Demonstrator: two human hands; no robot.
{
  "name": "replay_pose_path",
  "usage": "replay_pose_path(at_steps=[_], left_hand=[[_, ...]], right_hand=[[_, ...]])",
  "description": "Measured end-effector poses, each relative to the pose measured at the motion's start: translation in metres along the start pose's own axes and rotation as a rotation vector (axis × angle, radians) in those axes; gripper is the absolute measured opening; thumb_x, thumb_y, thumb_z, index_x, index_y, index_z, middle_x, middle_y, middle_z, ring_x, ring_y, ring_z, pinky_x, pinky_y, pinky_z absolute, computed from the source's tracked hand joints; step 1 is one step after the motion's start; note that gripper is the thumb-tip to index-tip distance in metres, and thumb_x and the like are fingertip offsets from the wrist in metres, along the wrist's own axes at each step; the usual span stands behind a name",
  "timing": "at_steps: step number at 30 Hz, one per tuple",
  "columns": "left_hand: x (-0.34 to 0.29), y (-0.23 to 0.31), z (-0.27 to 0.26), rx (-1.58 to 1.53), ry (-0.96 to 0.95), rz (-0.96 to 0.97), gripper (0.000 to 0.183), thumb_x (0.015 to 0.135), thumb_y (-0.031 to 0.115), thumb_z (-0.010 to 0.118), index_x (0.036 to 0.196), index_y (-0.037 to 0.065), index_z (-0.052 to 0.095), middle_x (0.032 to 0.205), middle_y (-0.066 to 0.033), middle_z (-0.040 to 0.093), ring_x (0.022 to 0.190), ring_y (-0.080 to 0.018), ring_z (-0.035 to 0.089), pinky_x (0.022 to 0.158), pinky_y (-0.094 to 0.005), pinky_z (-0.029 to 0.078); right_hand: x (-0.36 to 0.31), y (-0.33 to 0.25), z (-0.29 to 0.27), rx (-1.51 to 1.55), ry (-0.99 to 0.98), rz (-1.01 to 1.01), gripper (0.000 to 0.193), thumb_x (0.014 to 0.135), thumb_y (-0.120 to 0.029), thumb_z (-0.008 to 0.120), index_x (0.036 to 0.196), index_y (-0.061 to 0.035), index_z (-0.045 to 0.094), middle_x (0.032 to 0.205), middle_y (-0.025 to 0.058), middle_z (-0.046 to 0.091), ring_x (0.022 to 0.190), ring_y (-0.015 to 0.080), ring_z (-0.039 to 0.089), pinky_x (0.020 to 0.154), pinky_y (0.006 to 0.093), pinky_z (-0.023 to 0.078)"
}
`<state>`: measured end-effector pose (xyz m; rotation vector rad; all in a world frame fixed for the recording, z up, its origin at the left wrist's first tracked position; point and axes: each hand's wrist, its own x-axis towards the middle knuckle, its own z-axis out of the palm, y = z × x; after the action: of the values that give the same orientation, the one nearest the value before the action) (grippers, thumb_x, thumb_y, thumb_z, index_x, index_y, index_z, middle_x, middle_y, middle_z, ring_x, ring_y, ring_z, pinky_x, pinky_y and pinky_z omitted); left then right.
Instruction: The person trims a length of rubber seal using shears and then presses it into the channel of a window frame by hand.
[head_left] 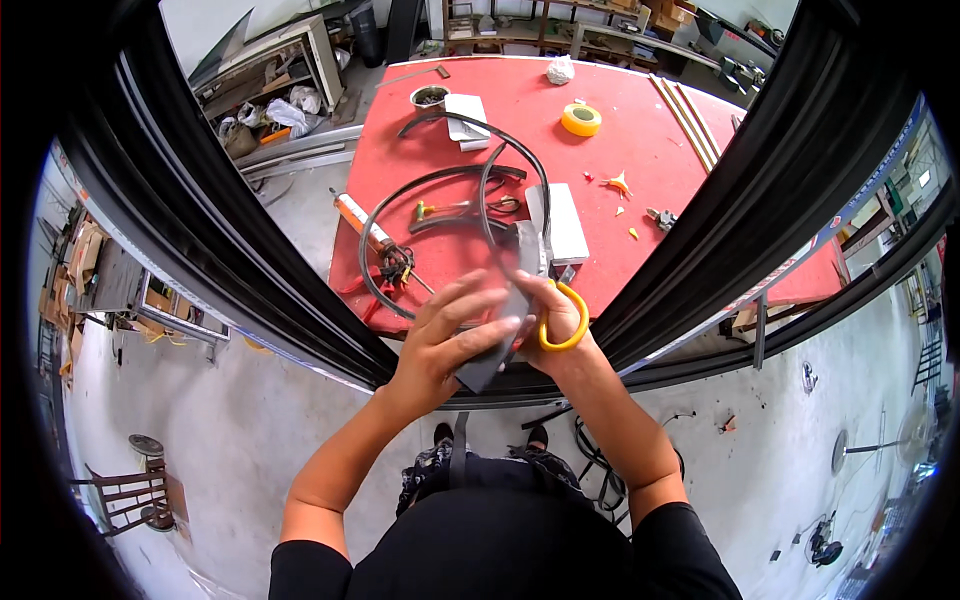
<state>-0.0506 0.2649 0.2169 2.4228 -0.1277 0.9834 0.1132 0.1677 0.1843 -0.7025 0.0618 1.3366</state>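
Note:
My left hand [440, 345] is curled around a flat dark grey strip [487, 368], its fingers slightly blurred. Beside it, my right hand [560, 318] holds yellow-handled scissors [582, 335] and is also against the strip; the scissor blades are mostly hidden. Past my hands, a thin black rubber-like strip [366, 240] lies in large loops over the red table [640, 130]. Whether it joins the piece in my hands I cannot tell. Within the loops lies a tool with a yellow end [425, 211]. A white box [568, 225] lies beyond my right hand.
Dark frame bars rise at left [240, 225] and right [725, 225], joined by a low rail [635, 383] before me. On the table are a caulking gun [360, 220], yellow tape [581, 119], a bowl [430, 97] and pale strips [688, 122]. Black cable [590, 455] lies by my feet.

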Motion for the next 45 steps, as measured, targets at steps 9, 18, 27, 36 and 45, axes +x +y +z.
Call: replay_pose_path(at_steps=[9,18,27,36,45], left_hand=[[0.077,0.011,-0.005,-0.663,0.18,0.03,0.029,0.084,0.003,0.072,0.11,0.0,0.059,0.101,-0.0161,0.068,0.094,-0.0273,0.067,0.085,-0.0375,0.053],[0.124,0.01,-0.003,-1.054,0.186,-0.101,0.023,0.101,0.019,0.054,0.116,0.003,0.047,0.086,-0.0052,0.056,0.076,-0.0118,0.054,0.067,-0.0264,0.046],[0.137,0.035,-0.019,-0.983,-0.248,-0.422,0.021,0.102,0.017,0.053,0.114,0.0,0.051,0.078,0.0029,0.049,0.063,-0.0046,0.044,0.054,-0.0203,0.036],[0.1,0.038,-0.022,-0.776,-0.433,-0.256,0.041,0.09,0.005,0.061,0.128,-0.007,0.051,0.097,-0.0056,0.06,0.084,-0.0076,0.053,0.073,-0.0236,0.046],[0.088,0.042,-0.04,-0.904,-0.627,-0.342,0.045,0.09,0.006,0.063,0.131,-0.008,0.052,0.105,-0.0058,0.062,0.093,-0.0086,0.052,0.083,-0.0254,0.046]], right_hand=[[-0.031,-0.011,-0.009,-0.328,-0.181,-0.207,0.04,0.101,-0.049,0.042,0.108,-0.0139,0.058,0.073,-0.0011,0.055,0.052,0.0092,0.045,0.044,0.0257,0.036],[-0.1,-0.072,-0.009,-1.081,0.064,-0.995,0.032,0.094,-0.011,0.06,0.124,-0.0011,0.055,0.08,0.0012,0.057,0.075,0.0066,0.053,0.069,0.0201,0.042],[-0.166,-0.143,0.046,-1.928,0.072,-1.551,0.066,0.064,-0.038,0.087,0.115,-0.0019,0.064,0.077,0.0087,0.053,0.068,0.0252,0.053,0.059,0.0348,0.042],[-0.193,-0.149,0.082,-2.354,-0.081,-1.291,0.063,0.059,-0.037,0.086,0.113,-0.0124,0.065,0.085,0.006,0.054,0.084,0.0265,0.054,0.071,0.0371,0.047],[-0.19,-0.137,0.075,-2.476,-0.252,-1.134,0.062,0.069,-0.05,0.08,0.114,-0.0131,0.062,0.092,0.0072,0.054,0.091,0.0263,0.054,0.073,0.0372,0.049]])
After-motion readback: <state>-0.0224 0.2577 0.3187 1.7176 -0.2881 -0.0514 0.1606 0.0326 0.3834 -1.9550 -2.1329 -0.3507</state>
